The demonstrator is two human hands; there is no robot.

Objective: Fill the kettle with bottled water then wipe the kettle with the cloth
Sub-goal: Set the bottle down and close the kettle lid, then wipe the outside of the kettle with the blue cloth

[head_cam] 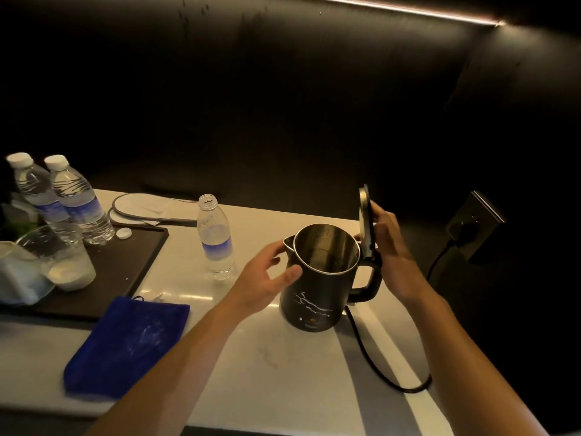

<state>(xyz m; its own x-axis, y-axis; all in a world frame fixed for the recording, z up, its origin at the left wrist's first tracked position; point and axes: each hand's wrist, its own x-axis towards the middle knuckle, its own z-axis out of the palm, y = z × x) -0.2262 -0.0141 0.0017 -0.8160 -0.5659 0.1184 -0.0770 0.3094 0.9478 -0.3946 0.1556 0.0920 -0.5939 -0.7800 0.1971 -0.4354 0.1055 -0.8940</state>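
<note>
Kettle (317, 278) — black, steel inside, upright on the white bench (283, 366) right of centre, lid (366, 221) hinged fully up near the handle (367, 278). Left hand (267, 272): fingers spread and curved against the spout side of the body, thumb on the front wall, steadying rather than clasping. Right hand (388, 237): fingers laid flat along the back of the raised lid, holding it upright. Cord (377, 363) runs from the kettle's base across the bench toward a wall socket (471, 228).

Open bottle (217, 240) — uncapped, partly filled, standing just left of the kettle. Its likely cap (123, 233) lies on the dark tray (125, 272). Two capped bottles (66, 199) stand at the tray's far left, a glass (63, 256) in front of them.

Blue cloth (125, 344) — flat on the bench's near left, untouched.
</note>
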